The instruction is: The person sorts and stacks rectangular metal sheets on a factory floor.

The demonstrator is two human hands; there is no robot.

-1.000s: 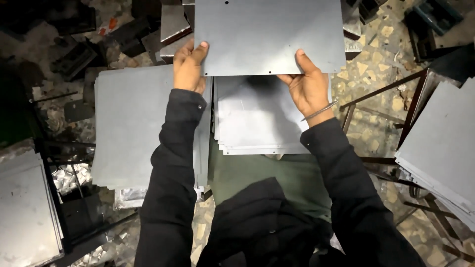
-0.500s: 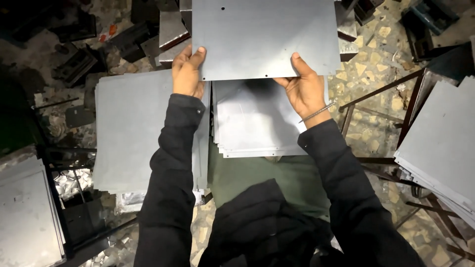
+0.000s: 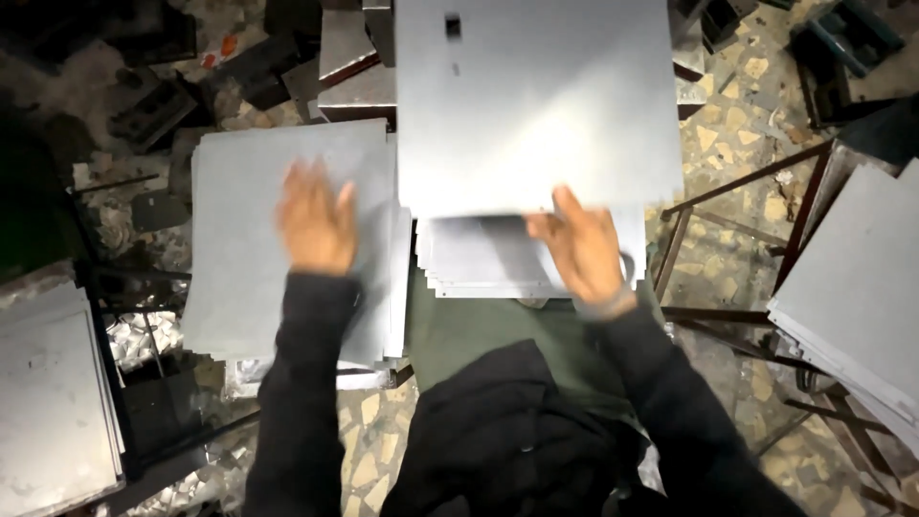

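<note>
Right hand grip grasping metal sheet, left hand released; chip-tiled floor

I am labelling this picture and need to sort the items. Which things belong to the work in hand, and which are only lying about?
In hand:
- right hand on the raised metal sheet
- sheet stack under it
- left hand over the left sheet pile

Lying about:
- far-right sheets
- far-left sheets
- dark scrap pieces
- metal frame
</note>
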